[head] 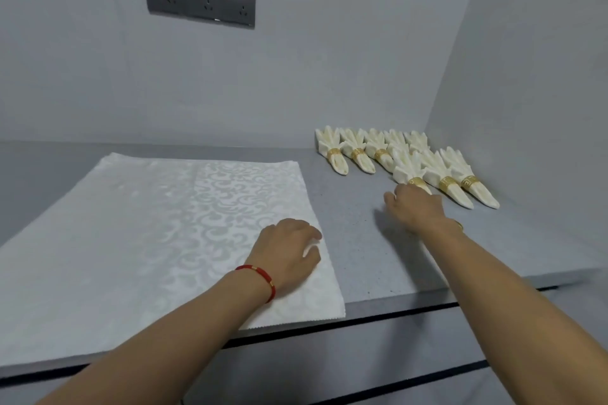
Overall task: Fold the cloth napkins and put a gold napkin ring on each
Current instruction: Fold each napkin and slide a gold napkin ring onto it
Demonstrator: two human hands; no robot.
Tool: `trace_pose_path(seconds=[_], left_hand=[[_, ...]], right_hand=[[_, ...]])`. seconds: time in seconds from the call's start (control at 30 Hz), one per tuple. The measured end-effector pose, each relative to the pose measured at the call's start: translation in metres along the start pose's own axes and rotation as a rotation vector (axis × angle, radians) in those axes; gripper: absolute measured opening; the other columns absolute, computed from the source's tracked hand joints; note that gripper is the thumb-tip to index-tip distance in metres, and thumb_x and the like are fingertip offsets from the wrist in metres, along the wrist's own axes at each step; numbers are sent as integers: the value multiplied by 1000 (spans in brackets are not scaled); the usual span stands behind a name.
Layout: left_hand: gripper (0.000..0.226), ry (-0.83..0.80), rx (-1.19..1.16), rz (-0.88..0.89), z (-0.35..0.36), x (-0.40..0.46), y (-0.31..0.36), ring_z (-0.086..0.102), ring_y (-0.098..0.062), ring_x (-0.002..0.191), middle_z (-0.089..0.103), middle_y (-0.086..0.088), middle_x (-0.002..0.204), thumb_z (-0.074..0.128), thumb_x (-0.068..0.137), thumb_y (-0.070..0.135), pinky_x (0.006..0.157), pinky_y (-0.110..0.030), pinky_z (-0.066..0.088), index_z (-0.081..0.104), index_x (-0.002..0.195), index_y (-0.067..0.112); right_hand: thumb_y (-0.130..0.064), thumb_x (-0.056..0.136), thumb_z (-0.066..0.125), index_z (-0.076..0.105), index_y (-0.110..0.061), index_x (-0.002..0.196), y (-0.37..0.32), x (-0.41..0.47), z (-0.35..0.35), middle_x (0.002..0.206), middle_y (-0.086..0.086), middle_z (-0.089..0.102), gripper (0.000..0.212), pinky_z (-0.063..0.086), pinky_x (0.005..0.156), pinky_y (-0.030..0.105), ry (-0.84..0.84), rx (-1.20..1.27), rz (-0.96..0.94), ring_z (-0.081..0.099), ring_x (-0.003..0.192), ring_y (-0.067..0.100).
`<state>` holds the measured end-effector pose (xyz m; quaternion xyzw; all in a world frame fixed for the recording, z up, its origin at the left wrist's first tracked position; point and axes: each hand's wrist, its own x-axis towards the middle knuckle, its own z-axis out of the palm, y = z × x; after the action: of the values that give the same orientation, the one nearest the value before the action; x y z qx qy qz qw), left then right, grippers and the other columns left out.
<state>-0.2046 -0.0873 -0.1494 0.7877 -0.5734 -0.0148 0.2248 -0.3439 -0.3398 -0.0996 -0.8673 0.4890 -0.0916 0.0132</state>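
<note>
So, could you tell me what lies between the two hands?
In the head view, only bare grey counter separates the left hand and right hand.

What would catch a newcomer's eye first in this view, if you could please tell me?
Likely the two rows of folded napkins with gold rings at the far right of the grey counter, near the corner. Next, the large white patterned cloth spread flat on the left, with the left hand resting on its right edge, while the right hand reaches to the nearest folded napkin.
</note>
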Motion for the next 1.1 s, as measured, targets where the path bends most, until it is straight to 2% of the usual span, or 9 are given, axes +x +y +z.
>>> trace_pose_path(seconds=[0.2, 0.37, 0.5, 0.6, 0.7, 0.77, 0.9, 1.0, 1.1], left_hand=[[39, 11, 111, -21, 37, 19, 14, 35, -11, 137, 45, 14, 143, 31, 104, 41, 118, -50, 17, 44, 140, 35], [36, 54, 75, -37, 43, 23, 10, 34, -6, 136, 43, 19, 142, 33, 102, 41, 119, -48, 16, 45, 136, 36], [36, 101, -99, -14, 32, 22, 10, 37, -8, 136, 49, 13, 142, 42, 102, 35, 120, -45, 22, 51, 137, 28], [35, 150, -142, 4, 6, 9, 2, 43, -15, 133, 56, 4, 137, 51, 99, 23, 114, -34, 32, 57, 134, 19], [31, 136, -49, -58, -26, -16, -22, 48, -21, 119, 61, 3, 122, 54, 94, 19, 102, -40, 41, 62, 123, 23], [23, 115, -8, -87, -46, -37, -41, 52, -16, 105, 62, 8, 106, 56, 91, 19, 92, -36, 44, 64, 109, 29], [14, -3, -37, -34, -80, -86, -64, 55, -3, 88, 64, 18, 93, 62, 90, 24, 74, -15, 40, 68, 94, 36], [7, -44, -99, -7, -87, -117, -75, 55, 1, 97, 64, 22, 98, 70, 88, 39, 81, -14, 43, 69, 94, 39], [32, -131, -64, 61, -84, -136, -85, 50, 2, 110, 58, 26, 112, 70, 79, 62, 94, -15, 40, 63, 104, 42]], right_hand=[[-61, 106, 13, 45, -14, 152, 39, 37, 6, 159, 15, 42, 73, 11, 124, 57, -232, 46, 190, 36, 148, 35], [-57, 106, 12, 54, -15, 143, 54, 51, 14, 149, 14, 53, 70, 2, 122, 63, -223, -46, 198, 42, 143, 33], [-45, 104, 22, 61, -13, 123, 32, 42, 18, 129, 13, 62, 54, 21, 118, 62, 43, -130, 43, 54, 122, 31], [-37, 100, 42, 62, -24, 123, -16, -6, 15, 126, 0, 61, 33, 43, 106, 49, 222, 38, -272, 56, 115, 21], [-44, 97, 60, 65, -34, 106, -62, -75, 8, 102, -16, 63, 14, 53, 82, 30, -25, 380, -673, 59, 92, 2], [-48, 92, 69, 70, -33, 102, -83, -111, 6, 95, -17, 65, 17, 51, 77, 24, -196, 424, -864, 61, 88, 4], [-59, 83, 76, 66, -37, 107, -107, -143, 15, 100, -15, 60, 34, 52, 79, 27, -435, 384, -931, 58, 90, 10], [-50, 81, 82, 69, -34, 99, -112, -144, 18, 99, -13, 60, 28, 48, 76, 27, -510, 459, -882, 52, 80, 7], [-47, 82, 82, 72, -30, 94, -114, -145, 13, 97, -11, 64, 23, 47, 74, 27, -525, 484, -855, 50, 76, 4]])
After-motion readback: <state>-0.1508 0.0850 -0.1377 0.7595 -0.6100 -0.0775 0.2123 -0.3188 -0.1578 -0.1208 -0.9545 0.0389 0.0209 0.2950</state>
